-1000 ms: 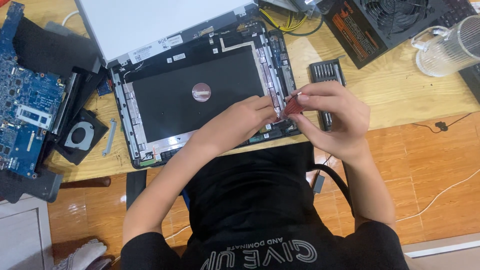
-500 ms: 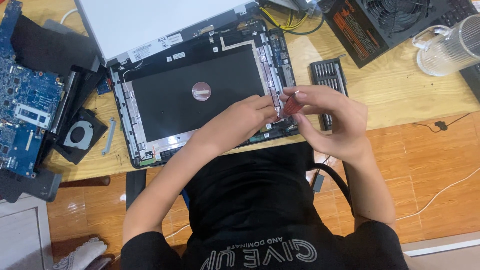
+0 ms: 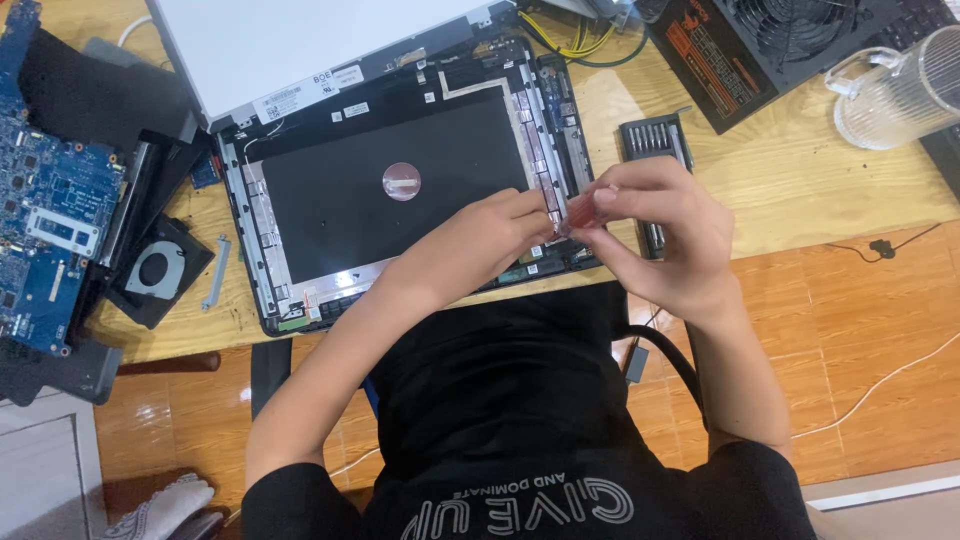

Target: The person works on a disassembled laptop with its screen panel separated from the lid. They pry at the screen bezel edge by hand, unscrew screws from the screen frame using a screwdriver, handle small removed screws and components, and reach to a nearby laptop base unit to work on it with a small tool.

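Both hands pinch a small red tool: right hand (image 3: 660, 235) fingers grip its handle, left hand (image 3: 500, 235) fingers steady the tip. The red tool (image 3: 578, 212) looks light, stiff and slippery; best held by its handle.

An opened black laptop shell (image 3: 390, 190) lies at the upper centre of the frame on the pale wooden table (image 3: 800, 180). A white flat panel (image 3: 300, 40) overlaps its top edge. At far left lies a blue circuit board (image 3: 45, 220), with a black round fan (image 3: 155, 270) just right of it. Right of the shell sits a black screwdriver-bit case (image 3: 655, 140); beyond it, upper right, are a black boxy power supply (image 3: 760, 50) and a clear plastic jug (image 3: 895, 95). Both hands, left hand (image 3: 490, 235) and right hand (image 3: 660, 235), meet at the shell's lower right corner.
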